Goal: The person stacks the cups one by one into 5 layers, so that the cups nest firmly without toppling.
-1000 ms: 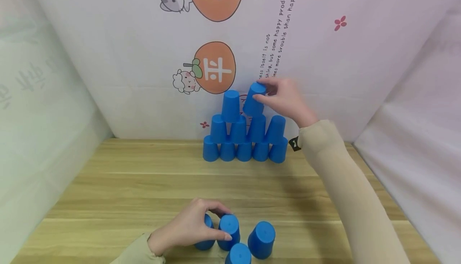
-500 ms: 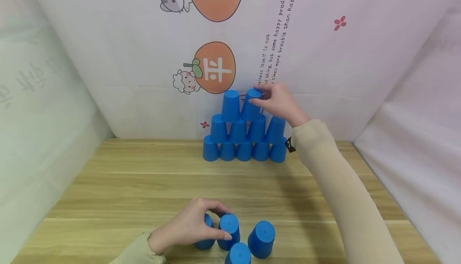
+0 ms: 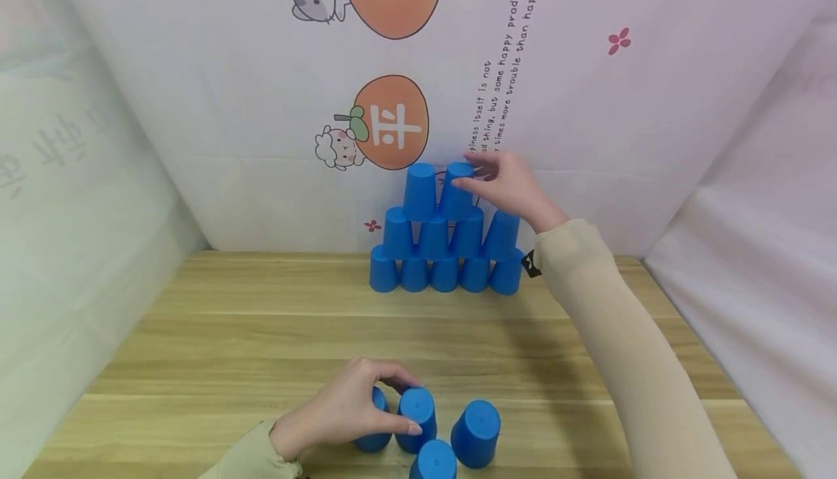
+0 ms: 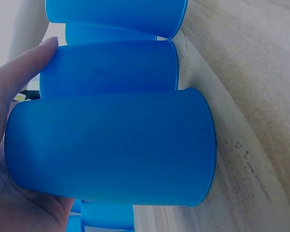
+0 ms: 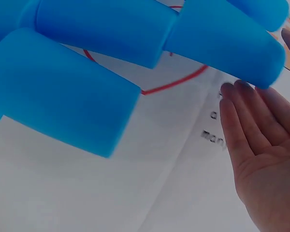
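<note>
A pyramid of upside-down blue cups (image 3: pixel 445 272) stands by the back wall, its third tier holding two cups. My right hand (image 3: pixel 513 184) is at the right-hand top cup (image 3: pixel 458 199). In the right wrist view, the fingers of this right hand (image 5: pixel 266 145) are straight beside that top cup (image 5: pixel 227 43), the thumb apart from it. Near the front, my left hand (image 3: pixel 346 406) holds an upside-down blue cup (image 3: pixel 418 410) between thumb and fingers, on the table. Another cup (image 3: pixel 373 439) is partly hidden under that hand; in the left wrist view this nearer cup (image 4: pixel 111 150) covers part of the held one.
Two more blue cups stand near the held one, one to its right (image 3: pixel 476 432) and one in front (image 3: pixel 437 461). The wooden table (image 3: pixel 261 333) meets a printed white cloth wall (image 3: pixel 261 174). White cloth sides rise left (image 3: pixel 85 195) and right (image 3: pixel 745 195).
My right hand has lowered the cup, which was tilted above the second tier, and it now stands upside down beside the other top cup. The left hand stays in place.
</note>
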A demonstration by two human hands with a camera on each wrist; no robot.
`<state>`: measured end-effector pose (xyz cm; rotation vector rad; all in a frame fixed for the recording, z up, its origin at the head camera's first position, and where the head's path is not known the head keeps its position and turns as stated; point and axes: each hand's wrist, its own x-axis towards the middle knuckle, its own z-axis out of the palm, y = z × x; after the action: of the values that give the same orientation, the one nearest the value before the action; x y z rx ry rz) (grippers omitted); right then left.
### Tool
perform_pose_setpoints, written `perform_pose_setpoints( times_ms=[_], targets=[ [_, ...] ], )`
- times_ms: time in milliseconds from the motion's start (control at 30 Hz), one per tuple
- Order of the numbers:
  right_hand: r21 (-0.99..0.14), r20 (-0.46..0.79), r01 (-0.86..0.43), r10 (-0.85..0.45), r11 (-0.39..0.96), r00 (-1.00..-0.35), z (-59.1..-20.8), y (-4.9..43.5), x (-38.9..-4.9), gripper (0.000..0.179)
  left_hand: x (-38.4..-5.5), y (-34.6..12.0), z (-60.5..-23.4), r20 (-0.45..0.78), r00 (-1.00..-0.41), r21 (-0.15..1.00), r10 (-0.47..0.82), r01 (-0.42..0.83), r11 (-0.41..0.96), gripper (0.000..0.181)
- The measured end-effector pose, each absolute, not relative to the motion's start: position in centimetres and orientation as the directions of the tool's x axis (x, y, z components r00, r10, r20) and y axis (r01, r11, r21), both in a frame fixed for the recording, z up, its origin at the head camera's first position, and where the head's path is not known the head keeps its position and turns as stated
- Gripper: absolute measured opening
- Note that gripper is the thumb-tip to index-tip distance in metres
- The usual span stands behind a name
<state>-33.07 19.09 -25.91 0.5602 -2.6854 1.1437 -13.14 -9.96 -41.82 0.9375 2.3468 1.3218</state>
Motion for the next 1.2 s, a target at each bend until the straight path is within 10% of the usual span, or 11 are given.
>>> perform_pose_setpoints(
  times_ms=[767, 1200],
  targets=[
    [-0.390, 0.524, -0.692, -0.472, 0.608, -0.709, -25.1, 23.4, -21.8, 0.052, -13.2, -9.9, -41.8, 0.075, -0.738, 0.835, 0.671, 0.414, 0.362, 0.042],
    [-0.556, 0.237, -0.585, -0.562, 0.591, -0.793, -34.7, 24.4, -15.9, 0.067, -13.2, -9.9, -41.8, 0.081, -0.733, 0.835, 0.676, 0.420, 0.355, 0.045]
  ],
)
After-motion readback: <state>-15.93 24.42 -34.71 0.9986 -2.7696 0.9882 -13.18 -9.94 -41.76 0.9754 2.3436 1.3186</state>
